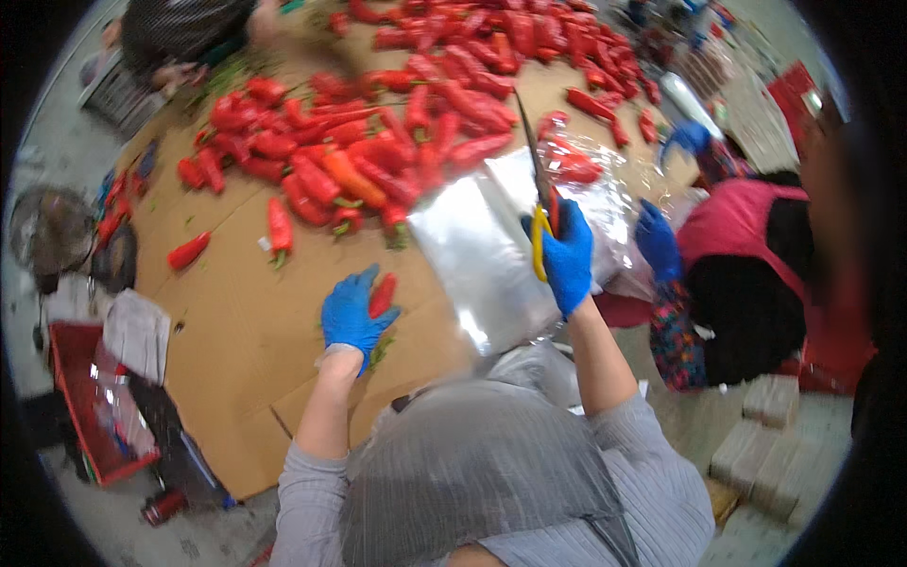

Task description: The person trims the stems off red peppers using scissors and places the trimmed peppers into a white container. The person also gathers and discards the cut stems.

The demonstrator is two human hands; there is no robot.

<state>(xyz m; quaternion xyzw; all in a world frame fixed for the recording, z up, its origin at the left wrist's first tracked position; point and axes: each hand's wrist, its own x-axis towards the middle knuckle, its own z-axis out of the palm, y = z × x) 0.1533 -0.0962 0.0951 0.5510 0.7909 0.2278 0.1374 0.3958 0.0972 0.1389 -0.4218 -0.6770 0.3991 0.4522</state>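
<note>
My left hand [352, 315], in a blue glove, is low over the cardboard [241, 340] and grips a small red pepper [382, 295] between thumb and fingers. Green trimmings [382, 351] lie just below it. In my blue-gloved right hand [570, 255] is a pair of scissors [541, 177] with yellow and red handles, its long dark blades pointing away from me. Whether the blades are parted is unclear. Beneath that hand lie clear plastic bags [468, 248]. A large heap of red peppers [340, 149] spreads beyond both hands.
To the right, a co-worker's blue-gloved hands [659, 237] are beside a clear bag of peppers [570, 163]. Another person [184, 35] is at the far left. A red crate [99, 411] stands left of the table, and wrapped blocks [762, 453] sit on the floor at right.
</note>
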